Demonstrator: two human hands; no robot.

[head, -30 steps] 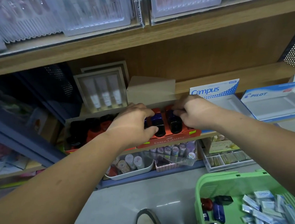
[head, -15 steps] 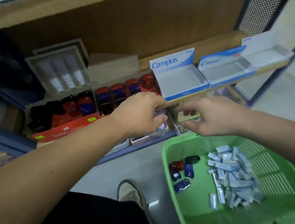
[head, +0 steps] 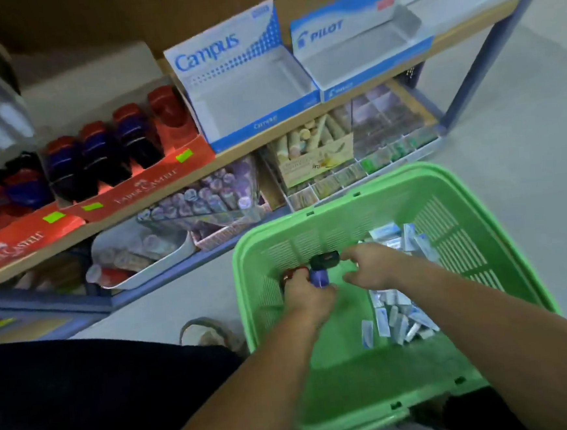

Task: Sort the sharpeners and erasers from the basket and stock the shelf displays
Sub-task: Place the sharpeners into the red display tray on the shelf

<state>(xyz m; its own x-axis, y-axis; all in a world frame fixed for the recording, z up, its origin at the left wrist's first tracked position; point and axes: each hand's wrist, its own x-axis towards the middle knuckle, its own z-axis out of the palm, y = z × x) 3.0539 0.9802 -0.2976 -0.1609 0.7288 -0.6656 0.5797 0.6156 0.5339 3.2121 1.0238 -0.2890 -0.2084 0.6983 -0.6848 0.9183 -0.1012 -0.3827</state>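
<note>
Both my hands are down inside the green basket (head: 408, 184) on the floor. My left hand (head: 307, 296) closes around a blue sharpener (head: 318, 276), with a red sharpener (head: 288, 274) beside its fingers. My right hand (head: 372, 264) pinches a black sharpener (head: 326, 259) at its fingertips. A heap of small blue-and-white wrapped erasers (head: 398, 317) lies on the basket's right side. On the shelf, the red Faber-Castell display (head: 144, 188) holds rows of red, blue and black sharpeners. The Campus box (head: 249, 95) and the Pilot box (head: 361, 56) stand with nothing in them.
Below the shelf board sit a white tub of tape rolls (head: 143, 256), a clear case of purple items (head: 206, 200), a box of chalk sticks (head: 314, 144) and a divided tray (head: 387, 132). My shoe (head: 210, 334) rests left of the basket. A blue shelf post (head: 485, 42) stands at right.
Both hands came off the shelf display and dropped into the basket. The view tilted down and right. Each hand now has fingers on a sharpener.
</note>
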